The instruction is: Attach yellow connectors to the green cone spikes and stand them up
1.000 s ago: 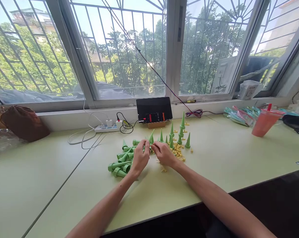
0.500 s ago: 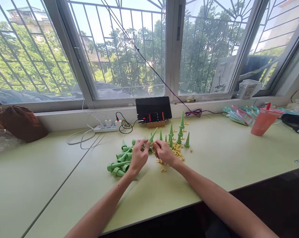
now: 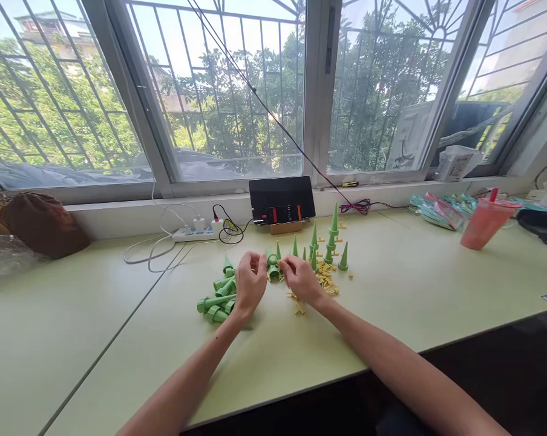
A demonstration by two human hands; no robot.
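Between both hands is a green plastic plant-watering spike (image 3: 272, 260), its round cap end turned toward me. My left hand (image 3: 252, 283) is closed with thumb and fingertips at the spike's left side. My right hand (image 3: 301, 280) is pinched at its right side, on a small yellow valve mostly hidden by the fingers. Beside my left hand lies a pile of green spikes (image 3: 216, 303). Loose yellow T-shaped valves (image 3: 327, 278) are scattered past my right hand. Behind them, several green spikes with yellow valves (image 3: 330, 242) stand upright, some stacked.
A tablet and phone (image 3: 282, 203) lean at the window sill. At left are a power strip (image 3: 187, 234) with cables and a brown bag (image 3: 42, 224). On the right stand a red cup (image 3: 488, 224) and plastic packets (image 3: 432, 209). The table's front edge runs below my forearms.
The spike has tilted from pointing up and right to showing its cap end toward me. My left hand has shifted slightly left; my right hand has stayed nearly in place.
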